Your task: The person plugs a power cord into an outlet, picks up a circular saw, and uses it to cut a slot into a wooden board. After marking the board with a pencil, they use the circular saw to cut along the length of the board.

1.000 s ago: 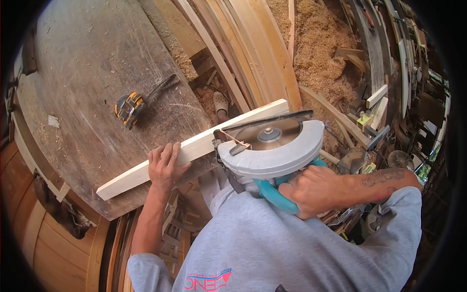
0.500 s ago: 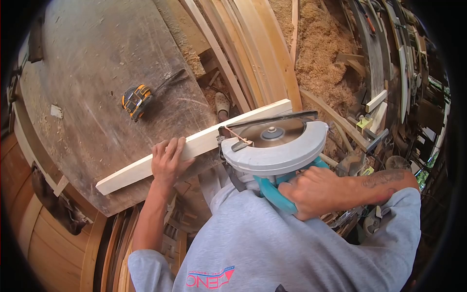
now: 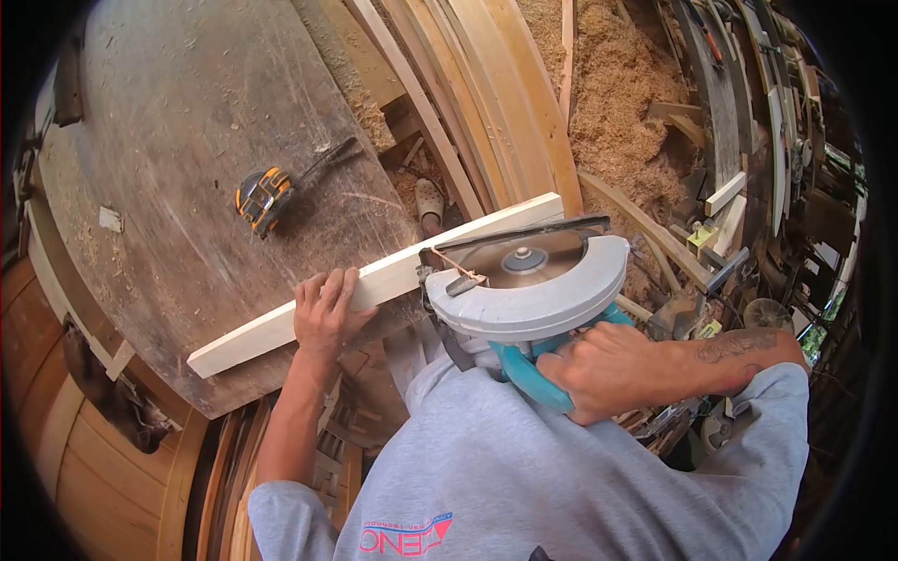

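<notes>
A pale wooden board (image 3: 248,341) lies slantwise across the table's near right corner, its far end sticking out past the edge. My left hand (image 3: 325,309) is wrapped over the board, fingers on its far side, pressing it against the tabletop. In my right hand (image 3: 599,371) is the teal handle of a circular saw (image 3: 531,309), with fingers closed round it. The saw has a grey blade guard and rests at the overhanging part of the board. Its round blade shows under the guard, blurred as if spinning.
On the worn tabletop (image 3: 187,168) sit a black and orange tape measure (image 3: 265,200) and a small pale scrap (image 3: 110,219). Long planks (image 3: 505,103) lean beyond the table. Sawdust and shavings (image 3: 613,112) cover the ground, with offcuts (image 3: 725,194) at right. A shoe (image 3: 428,198) shows below the table edge.
Almost nothing differs. The board, both hands and the saw keep their places, apart from a slight shift of the whole view.
</notes>
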`<action>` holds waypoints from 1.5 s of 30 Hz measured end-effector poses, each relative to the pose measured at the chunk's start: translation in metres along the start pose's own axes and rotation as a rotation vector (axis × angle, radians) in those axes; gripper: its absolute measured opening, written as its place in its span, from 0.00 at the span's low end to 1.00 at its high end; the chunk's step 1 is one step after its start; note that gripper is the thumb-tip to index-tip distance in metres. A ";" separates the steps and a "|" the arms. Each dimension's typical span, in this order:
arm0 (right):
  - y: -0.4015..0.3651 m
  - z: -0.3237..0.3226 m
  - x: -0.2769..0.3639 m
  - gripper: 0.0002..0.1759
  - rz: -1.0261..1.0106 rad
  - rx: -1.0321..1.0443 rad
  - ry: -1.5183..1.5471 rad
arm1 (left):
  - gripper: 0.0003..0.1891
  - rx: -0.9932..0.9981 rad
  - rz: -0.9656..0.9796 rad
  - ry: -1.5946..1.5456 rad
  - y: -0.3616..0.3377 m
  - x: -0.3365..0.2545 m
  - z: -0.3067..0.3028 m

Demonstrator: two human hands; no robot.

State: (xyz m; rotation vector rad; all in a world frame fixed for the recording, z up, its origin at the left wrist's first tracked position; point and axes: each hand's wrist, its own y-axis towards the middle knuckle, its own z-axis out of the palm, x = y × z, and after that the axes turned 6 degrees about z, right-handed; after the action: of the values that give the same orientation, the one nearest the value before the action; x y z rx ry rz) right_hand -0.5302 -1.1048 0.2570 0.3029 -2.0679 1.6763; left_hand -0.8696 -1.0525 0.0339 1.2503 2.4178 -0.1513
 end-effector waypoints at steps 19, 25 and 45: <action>0.002 0.004 -0.011 0.13 -0.032 -0.001 0.016 | 0.43 -0.010 0.023 0.018 0.000 0.001 0.000; 0.003 0.005 -0.015 0.14 -0.025 0.013 0.005 | 0.43 -0.012 0.019 0.018 -0.001 0.001 0.001; 0.000 -0.003 0.004 0.13 0.019 0.018 0.040 | 0.42 -0.005 0.011 0.021 -0.002 0.002 0.002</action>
State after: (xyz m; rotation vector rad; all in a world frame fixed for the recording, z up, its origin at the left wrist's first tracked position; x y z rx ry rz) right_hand -0.5335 -1.1017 0.2592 0.2539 -2.0336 1.6993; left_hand -0.8717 -1.0527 0.0309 1.2687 2.4269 -0.1301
